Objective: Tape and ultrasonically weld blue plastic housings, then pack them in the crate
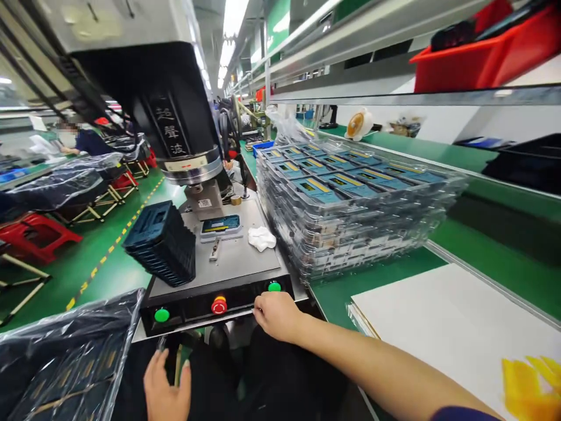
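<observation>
My left hand is low at the front, fingers spread and holding nothing, below the left green button. My right hand is curled into a loose fist at the front panel's edge, just under the right green button; nothing shows in it. Between the buttons sits a red emergency stop. On the metal machine bed, a blue-grey plastic part with a yellow strip lies in a fixture under the ultrasonic welder's head. A leaning stack of dark plastic parts stands to its left.
Clear trays of similar parts are stacked at the right. A white crumpled cloth and a small metal piece lie on the bed. A plastic-lined bin is at lower left. White sheets lie on the green bench.
</observation>
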Tool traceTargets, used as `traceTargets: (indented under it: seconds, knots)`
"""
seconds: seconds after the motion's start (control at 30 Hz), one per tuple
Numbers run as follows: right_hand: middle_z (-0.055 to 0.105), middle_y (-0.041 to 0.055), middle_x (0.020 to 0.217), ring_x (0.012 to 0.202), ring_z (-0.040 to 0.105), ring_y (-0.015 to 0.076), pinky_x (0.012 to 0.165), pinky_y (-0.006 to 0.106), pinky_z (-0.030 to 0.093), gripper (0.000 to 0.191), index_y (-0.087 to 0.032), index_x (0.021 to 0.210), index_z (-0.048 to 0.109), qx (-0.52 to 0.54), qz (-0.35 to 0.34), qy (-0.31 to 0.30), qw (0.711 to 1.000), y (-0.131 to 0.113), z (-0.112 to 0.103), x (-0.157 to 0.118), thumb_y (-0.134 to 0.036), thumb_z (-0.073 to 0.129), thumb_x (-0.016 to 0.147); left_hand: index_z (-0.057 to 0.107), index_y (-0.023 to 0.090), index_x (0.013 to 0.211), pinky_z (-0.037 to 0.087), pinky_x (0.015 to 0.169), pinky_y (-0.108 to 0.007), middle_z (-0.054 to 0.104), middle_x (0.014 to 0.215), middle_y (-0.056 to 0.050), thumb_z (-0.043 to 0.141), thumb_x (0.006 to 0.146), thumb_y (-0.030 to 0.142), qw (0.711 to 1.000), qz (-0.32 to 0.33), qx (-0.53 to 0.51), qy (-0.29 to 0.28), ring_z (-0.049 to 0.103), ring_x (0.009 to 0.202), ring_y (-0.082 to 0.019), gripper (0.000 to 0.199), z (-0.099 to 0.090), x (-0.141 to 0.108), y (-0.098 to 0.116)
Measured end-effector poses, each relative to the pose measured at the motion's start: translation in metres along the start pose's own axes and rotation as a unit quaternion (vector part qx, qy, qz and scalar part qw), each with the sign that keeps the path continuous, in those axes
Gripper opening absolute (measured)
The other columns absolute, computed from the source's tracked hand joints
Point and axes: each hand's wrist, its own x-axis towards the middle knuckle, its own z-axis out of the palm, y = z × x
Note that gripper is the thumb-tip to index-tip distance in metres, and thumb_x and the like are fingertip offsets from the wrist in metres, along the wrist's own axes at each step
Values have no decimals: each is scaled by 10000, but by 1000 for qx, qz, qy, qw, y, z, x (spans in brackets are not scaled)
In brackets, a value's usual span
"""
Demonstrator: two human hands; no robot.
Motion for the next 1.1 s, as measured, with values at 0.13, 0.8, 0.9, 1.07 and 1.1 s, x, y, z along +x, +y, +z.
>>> traceTargets:
  seconds: [0.13,0.8,0.9,1.07,1.1]
  knots:
    - [703,86,881,841,674,216,705,271,467,249,-164,845,675,28,33,10,999,14,15,3,-283,466,907,331,2,1423,201,1192,-469,345,1445,-248,417,845,579,996,40,32,74,205,1439,-315,820,-19,40,39]
    - [717,96,881,829,683,266,726,365,517,305,-181,907,704,104,63,4,993,18,17,12,-350,450,893,221,-55,1467,213,1155,-552,169,1542,-287,329,804,691,996,-51,69,-6,109,1460,-355,1004,4,58,64]
    - [720,91,881,832,685,262,729,354,517,304,-181,910,706,97,63,-5,993,19,17,14,-341,448,897,239,-74,1455,196,1168,-524,155,1544,-291,294,828,676,996,-51,67,0,100,1462,-352,979,8,57,64]
    - [721,87,871,837,684,239,719,321,509,319,-182,889,699,78,43,13,996,22,18,11,-348,427,913,201,-42,1477,200,1165,-533,110,1562,-270,330,816,694,996,-57,73,-19,101,1459,-368,998,5,58,63]
    - [721,85,873,842,683,235,723,317,505,320,-184,884,697,75,35,17,996,22,18,10,-351,426,914,196,-31,1482,211,1162,-538,111,1562,-267,349,814,693,996,-57,70,-19,111,1456,-372,996,5,58,64]
